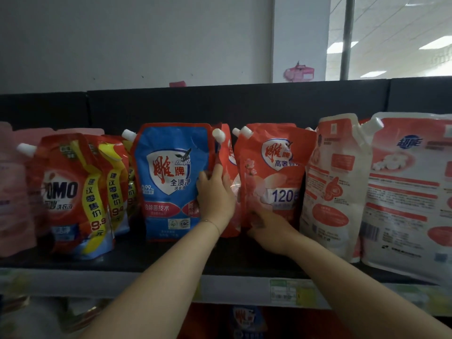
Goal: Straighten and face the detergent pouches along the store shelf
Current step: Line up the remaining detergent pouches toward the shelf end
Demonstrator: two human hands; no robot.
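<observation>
On the dark shelf (pixel 146 255) across the middle of the frame stood a row of spouted detergent pouches. The blue pouch (pixel 171 182) at centre faced forward and read 雕牌, 全渍净, 99% and 除菌技术, with a CQC mark near its foot. Just right of it, the red pouch (pixel 274 177) showed 雕牌, 高奢香 and a large 120; the rest of its print was too soft to read. At left, the OMO pouches (pixel 66 192) stood tilted and overlapping, their yellow bands reading 建议零售价 9.9元. At right, a white-and-red pouch (pixel 332 182) showed its back, and the 超能 pouch (pixel 411 187) beside it was cut off by the frame edge; their small print was illegible. Pale pink pouches (pixel 12 192) at far left were blurred.

The left hand (pixel 215 194) pinched the right edge of the blue pouch, fingers curled onto its front and thumb pointing up along the edge. It covered much of another red pouch (pixel 230 152) wedged between the blue and red ones. The right hand (pixel 266 228) lay against the red pouch's lower left corner, motion-blurred, so whether its fingers gripped the corner or only pressed it could not be told.

A green-and-white price label (pixel 288 292) on the shelf's front rail was unreadable.
</observation>
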